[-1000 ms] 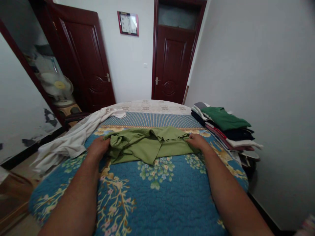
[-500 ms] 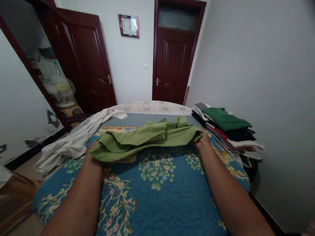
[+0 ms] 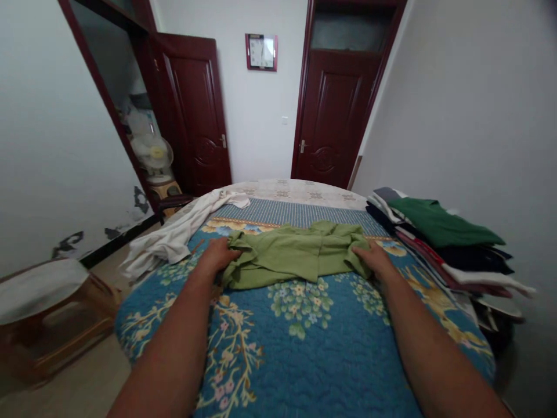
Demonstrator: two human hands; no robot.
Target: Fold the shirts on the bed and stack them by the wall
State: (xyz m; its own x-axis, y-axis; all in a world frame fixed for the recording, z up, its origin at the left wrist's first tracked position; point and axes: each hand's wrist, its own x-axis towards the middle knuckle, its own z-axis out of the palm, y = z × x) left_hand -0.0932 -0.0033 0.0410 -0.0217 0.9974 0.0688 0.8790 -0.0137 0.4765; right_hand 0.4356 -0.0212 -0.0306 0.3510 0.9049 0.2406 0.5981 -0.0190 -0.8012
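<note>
Garment (image 3: 296, 255) appearance: how is it described?

It is seen as olive green, folded into a wide, rumpled band, and is laid across the far half of the blue floral bed (image 3: 304, 360).

How is it held?

Its left end is clasped by the left hand (image 3: 220, 255), with the grip curled shut on the fabric. Its right end is touched by the right hand (image 3: 376, 261); whether that grip is closed cannot be told.

What else is carried by the bed?

A stack of folded clothes (image 3: 444, 244) is piled along its right edge, and a white cloth (image 3: 174, 241) is draped off its left.
</note>
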